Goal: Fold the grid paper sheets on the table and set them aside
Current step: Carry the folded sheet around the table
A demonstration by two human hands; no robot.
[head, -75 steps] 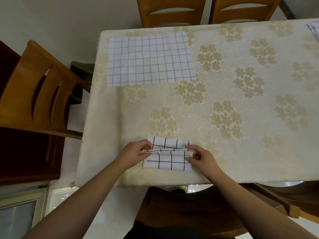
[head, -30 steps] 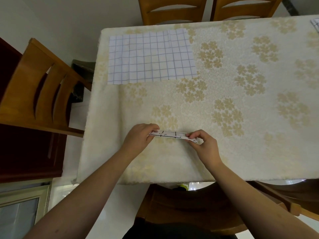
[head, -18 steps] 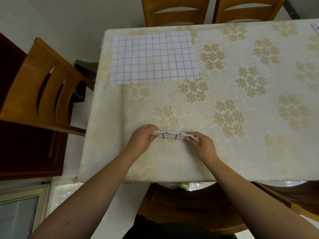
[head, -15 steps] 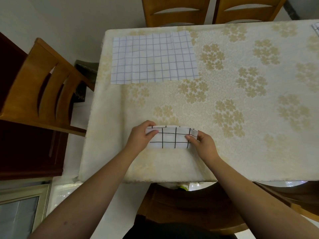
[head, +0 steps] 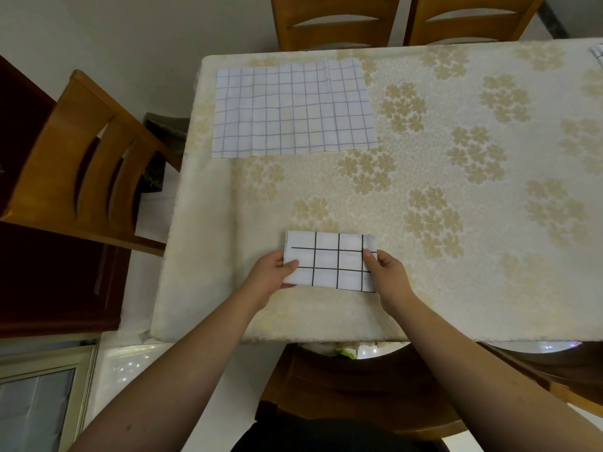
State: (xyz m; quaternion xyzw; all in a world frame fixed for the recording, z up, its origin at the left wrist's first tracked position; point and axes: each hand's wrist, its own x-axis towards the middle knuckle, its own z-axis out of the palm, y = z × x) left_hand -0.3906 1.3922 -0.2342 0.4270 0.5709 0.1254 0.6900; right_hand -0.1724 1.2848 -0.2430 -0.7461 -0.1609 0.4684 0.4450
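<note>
Seemingly at the end of a fold, the head view shows the folded grid paper (head: pixel 329 261) with bold black lines lying flat on the bench (head: pixel 456 305) near its front edge. The left hand (head: pixel 272 272) pinches its left end, thumb on top and the other fingers tucked out of sight, while the right hand (head: pixel 386 270) pinches the right end the same way. A second, unfolded grid sheet (head: pixel 293 109) with faint blue lines lies well apart at the far left corner, and a sliver of another sheet (head: pixel 597 53) shows at the far right edge. The likely trouble from here is springback: if the crease has not been pressed hard, the layers could lift open once the hands let go. Sliding it aside on the textured cloth could also drag the layers out of line.
</note>
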